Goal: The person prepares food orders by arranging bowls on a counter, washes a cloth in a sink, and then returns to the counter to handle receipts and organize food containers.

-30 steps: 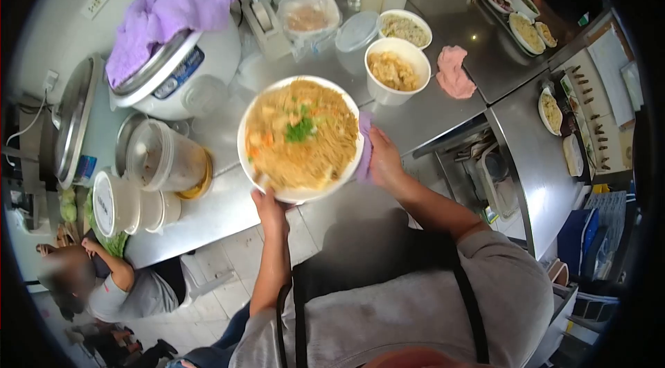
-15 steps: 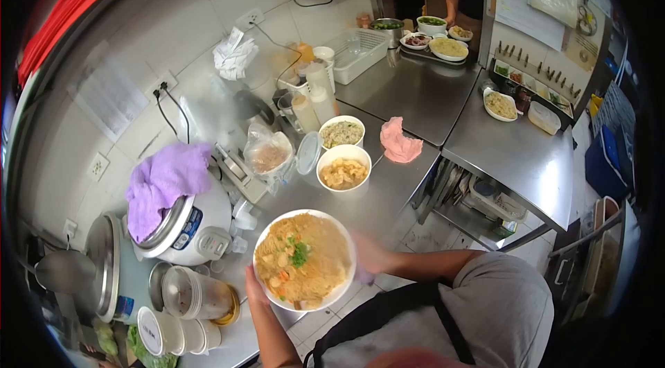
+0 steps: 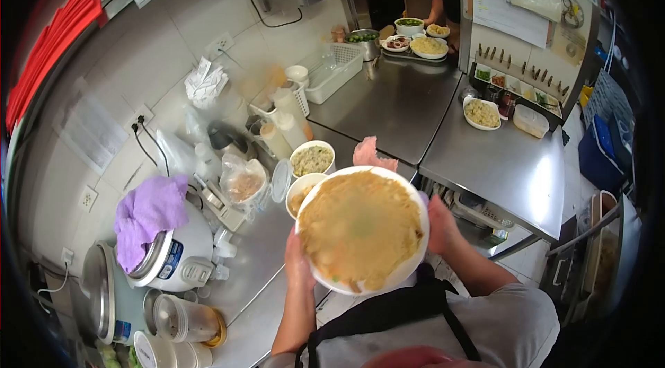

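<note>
In front of my chest I carry a white plate (image 3: 406,273) heaped with thin golden-brown noodles (image 3: 360,236); the centre of the food is blurred by haze. My left hand (image 3: 300,263) is closed on the left side of the plate. At the opposite rim my right hand (image 3: 444,226) grips the plate, its fingertips partly hidden behind it. Just beyond the plate stand a tub of pale rice-like food (image 3: 312,159) and a second white tub (image 3: 300,191), half covered by the plate. A pink cloth (image 3: 374,153) lies behind the plate.
Steel counters (image 3: 395,111) run ahead and right. To the left are a rice cooker (image 3: 183,243) under a purple towel (image 3: 147,215), and plastic containers (image 3: 185,318). At the far end, another person's arm (image 3: 436,9) is near a tray of dishes (image 3: 422,56). A rice plate (image 3: 481,113) sits right.
The plate has come up and to the right with both hands, appearing larger and now covering part of the nearer tub. The view has shifted slightly; the green garnish is blurred out.
</note>
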Motion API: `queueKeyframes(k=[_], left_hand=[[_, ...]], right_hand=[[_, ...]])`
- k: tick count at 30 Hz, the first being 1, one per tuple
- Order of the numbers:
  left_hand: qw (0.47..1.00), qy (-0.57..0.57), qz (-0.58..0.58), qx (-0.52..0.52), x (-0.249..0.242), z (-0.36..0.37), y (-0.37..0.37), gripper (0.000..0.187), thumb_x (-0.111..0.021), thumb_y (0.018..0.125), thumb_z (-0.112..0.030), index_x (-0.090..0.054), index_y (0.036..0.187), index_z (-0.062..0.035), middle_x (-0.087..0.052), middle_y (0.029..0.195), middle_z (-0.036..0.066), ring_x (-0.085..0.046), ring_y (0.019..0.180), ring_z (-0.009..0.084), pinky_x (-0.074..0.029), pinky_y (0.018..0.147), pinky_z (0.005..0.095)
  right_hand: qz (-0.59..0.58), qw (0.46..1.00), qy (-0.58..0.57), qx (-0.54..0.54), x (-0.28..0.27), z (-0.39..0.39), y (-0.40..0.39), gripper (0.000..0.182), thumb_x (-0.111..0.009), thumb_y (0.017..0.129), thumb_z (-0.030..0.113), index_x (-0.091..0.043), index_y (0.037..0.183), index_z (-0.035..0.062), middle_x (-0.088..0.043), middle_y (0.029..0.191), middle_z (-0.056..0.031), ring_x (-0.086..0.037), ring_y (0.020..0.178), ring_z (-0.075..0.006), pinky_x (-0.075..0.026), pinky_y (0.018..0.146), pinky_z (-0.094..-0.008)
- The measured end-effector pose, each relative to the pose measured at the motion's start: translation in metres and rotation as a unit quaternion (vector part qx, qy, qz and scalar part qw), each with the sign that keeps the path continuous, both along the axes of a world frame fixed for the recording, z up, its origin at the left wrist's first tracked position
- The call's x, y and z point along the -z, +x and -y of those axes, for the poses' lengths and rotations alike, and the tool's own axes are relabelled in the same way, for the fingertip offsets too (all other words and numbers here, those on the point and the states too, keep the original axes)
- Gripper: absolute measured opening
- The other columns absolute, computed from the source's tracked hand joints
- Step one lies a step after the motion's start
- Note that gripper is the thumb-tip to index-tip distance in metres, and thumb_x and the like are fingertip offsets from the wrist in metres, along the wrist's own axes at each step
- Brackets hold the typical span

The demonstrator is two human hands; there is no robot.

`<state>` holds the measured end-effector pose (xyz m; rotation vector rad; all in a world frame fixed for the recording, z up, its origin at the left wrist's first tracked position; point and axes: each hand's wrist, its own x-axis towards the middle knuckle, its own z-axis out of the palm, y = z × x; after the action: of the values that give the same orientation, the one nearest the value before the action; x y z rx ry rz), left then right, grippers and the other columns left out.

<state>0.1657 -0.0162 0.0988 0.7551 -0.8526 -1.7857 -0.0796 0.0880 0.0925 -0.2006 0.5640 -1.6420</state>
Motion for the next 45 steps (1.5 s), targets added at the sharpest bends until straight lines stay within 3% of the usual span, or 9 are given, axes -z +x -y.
queueKeyframes(k=[9,17,21,31,35,39,43,44,45], left_hand=[[0.976,-0.086,0.119,0.162,0.026,0.122,-0.218,0.035,-0.034,0.087,-0.024,-0.041,0.113,-0.0026,-0.05,0.108,0.013,-0.05,0.098,0.022,-0.043,0.081,0.0342],[0.967,-0.035,0.071,0.243,0.095,0.252,-0.338,0.031,-0.033,0.086,-0.014,-0.041,0.114,-0.0037,-0.052,0.104,0.013,-0.054,0.09,0.0238,-0.047,0.076,0.0355],[0.981,0.07,0.088,0.156,0.107,0.282,-0.369,0.032,-0.031,0.086,-0.011,-0.039,0.116,-0.0048,-0.051,0.106,0.011,-0.052,0.096,0.0217,-0.043,0.081,0.0355],[0.946,-0.131,0.297,0.007,0.198,0.369,-0.407,0.033,-0.033,0.084,-0.008,-0.038,0.116,-0.0021,-0.052,0.102,0.013,-0.053,0.089,0.0227,-0.046,0.073,0.0342],[0.999,0.036,0.023,0.031,0.127,0.329,-0.421,0.023,-0.03,0.085,-0.007,-0.042,0.104,0.0008,-0.052,0.098,0.015,-0.055,0.084,0.0258,-0.049,0.07,0.0389],[0.992,0.106,0.008,-0.066,0.113,0.263,-0.438,0.025,-0.033,0.083,0.0,-0.036,0.107,-0.0026,-0.048,0.102,0.015,-0.053,0.089,0.0232,-0.047,0.074,0.0337],[0.981,0.152,0.107,-0.055,0.128,0.217,-0.444,0.019,-0.041,0.082,-0.011,-0.04,0.101,-0.0113,-0.051,0.089,0.006,-0.052,0.074,0.0157,-0.042,0.056,0.0255],[0.98,0.149,0.128,-0.012,0.122,0.21,-0.437,0.02,-0.043,0.082,-0.015,-0.04,0.101,-0.0121,-0.05,0.087,0.004,-0.05,0.072,0.0142,-0.04,0.055,0.0243],[0.978,0.143,0.149,0.032,0.114,0.206,-0.43,0.021,-0.045,0.081,-0.018,-0.04,0.101,-0.0129,-0.05,0.085,0.002,-0.049,0.07,0.0128,-0.038,0.055,0.023]], right_hand=[[-0.003,0.996,-0.035,0.078,0.013,0.056,-0.179,0.058,-0.019,0.086,0.046,-0.033,0.119,0.0012,-0.039,0.121,-0.015,-0.039,0.11,-0.0286,-0.03,0.093,-0.0386],[0.015,0.996,-0.072,0.06,0.048,0.15,-0.291,0.059,-0.018,0.086,0.047,-0.029,0.122,0.0012,-0.036,0.124,-0.014,-0.036,0.114,-0.0294,-0.028,0.095,-0.0411],[0.018,0.996,-0.077,0.045,0.068,0.195,-0.328,0.062,-0.019,0.085,0.049,-0.028,0.123,0.0007,-0.036,0.124,-0.0142,-0.036,0.113,-0.03,-0.027,0.095,-0.0409],[0.085,0.985,-0.053,0.141,0.089,0.264,-0.357,0.072,-0.027,0.078,0.058,-0.024,0.126,0.0041,-0.033,0.127,-0.0132,-0.031,0.117,-0.0296,-0.023,0.097,-0.0426],[0.081,0.992,-0.05,0.085,0.071,0.237,-0.279,0.074,-0.03,0.075,0.057,-0.022,0.128,0.0056,-0.026,0.131,-0.0129,-0.025,0.12,-0.03,-0.02,0.097,-0.0464],[0.15,0.988,-0.041,0.007,0.061,0.239,-0.245,0.083,-0.029,0.072,0.066,-0.022,0.128,0.004,-0.028,0.129,-0.0153,-0.029,0.117,-0.0299,-0.024,0.094,-0.0453],[0.01,0.986,0.114,-0.117,0.07,0.22,-0.275,0.078,-0.025,0.075,0.064,-0.035,0.122,0.0024,-0.039,0.122,-0.0183,-0.039,0.111,-0.028,-0.027,0.094,-0.0353],[-0.246,0.927,0.187,-0.211,0.068,0.21,-0.284,0.071,-0.028,0.076,0.061,-0.04,0.118,0.0036,-0.043,0.117,-0.0183,-0.041,0.108,-0.0281,-0.029,0.092,-0.035],[-0.479,0.79,0.249,-0.291,0.065,0.203,-0.294,0.065,-0.031,0.077,0.058,-0.045,0.113,0.0048,-0.047,0.112,-0.0182,-0.044,0.105,-0.0283,-0.032,0.091,-0.0347]])
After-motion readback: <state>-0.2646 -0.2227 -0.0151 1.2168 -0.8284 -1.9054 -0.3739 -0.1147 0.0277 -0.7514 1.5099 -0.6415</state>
